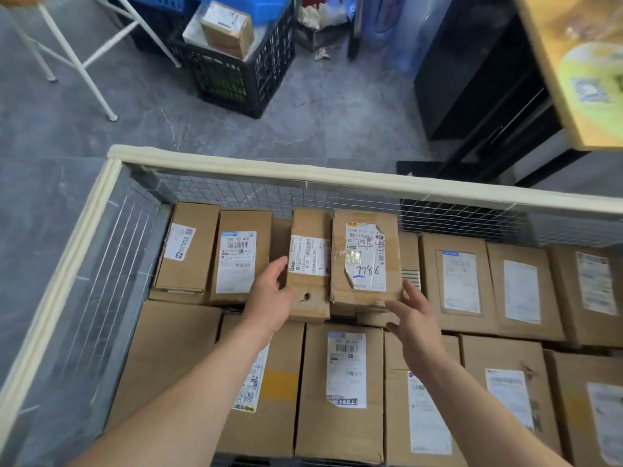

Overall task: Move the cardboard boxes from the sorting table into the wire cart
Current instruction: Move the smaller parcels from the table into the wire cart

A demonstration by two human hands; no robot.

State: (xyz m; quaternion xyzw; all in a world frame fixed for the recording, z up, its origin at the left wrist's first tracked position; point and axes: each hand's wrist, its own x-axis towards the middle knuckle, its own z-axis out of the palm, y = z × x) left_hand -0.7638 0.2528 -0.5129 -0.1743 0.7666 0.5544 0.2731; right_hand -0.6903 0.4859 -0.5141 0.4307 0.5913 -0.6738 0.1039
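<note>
Our left hand (269, 298) open against the narrow box (308, 264), our right hand (416, 323) open at the box marked 7786 (365, 256), both boxes lying atop others in the wire cart (303, 176).

Two bare forearms reach in from the bottom edge, no sleeves showing on either. The left hand (269, 299) and right hand (416, 326) wear no gloves, rings or watch; wrists are bare, nails short and unpainted.

Grey marbled tile floor (303, 129), white-legged stool (77, 59), black plastic crate (236, 85), black cabinet (478, 82)
</note>
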